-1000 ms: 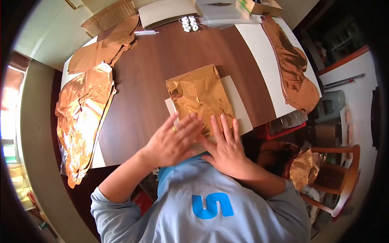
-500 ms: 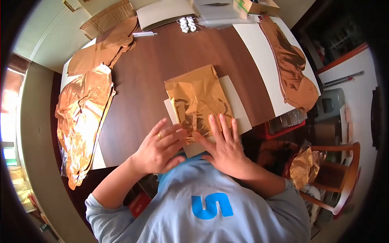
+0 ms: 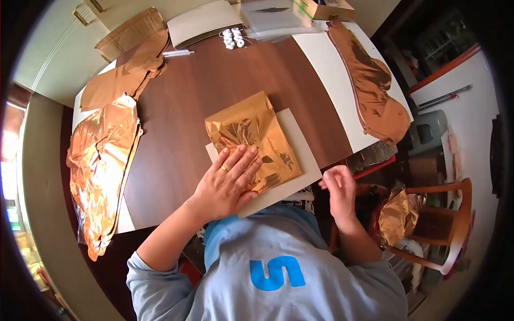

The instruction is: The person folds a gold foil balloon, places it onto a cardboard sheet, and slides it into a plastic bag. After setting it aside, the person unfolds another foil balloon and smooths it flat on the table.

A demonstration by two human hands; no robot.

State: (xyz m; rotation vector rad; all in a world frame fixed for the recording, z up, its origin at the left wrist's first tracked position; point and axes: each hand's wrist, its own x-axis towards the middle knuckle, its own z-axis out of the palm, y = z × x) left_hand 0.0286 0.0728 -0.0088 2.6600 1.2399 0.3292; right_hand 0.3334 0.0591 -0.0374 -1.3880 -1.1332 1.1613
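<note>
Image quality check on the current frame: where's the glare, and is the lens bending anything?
Head view: glare washes out patches of the left-hand foil sheets and the window; head view: wide-angle distortion bows the table edges, and black vignetting rounds the corners; head view: the background beyond the chair is dark, its detail hard to read.

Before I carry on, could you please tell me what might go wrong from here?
The gold foil already looks wrinkled, so the left hand pressing on it could deepen the creases. The pale board underneath juts past the near edge of the table, so it might tip or slide. The right hand, close to the board's corner, could knock it.
</note>
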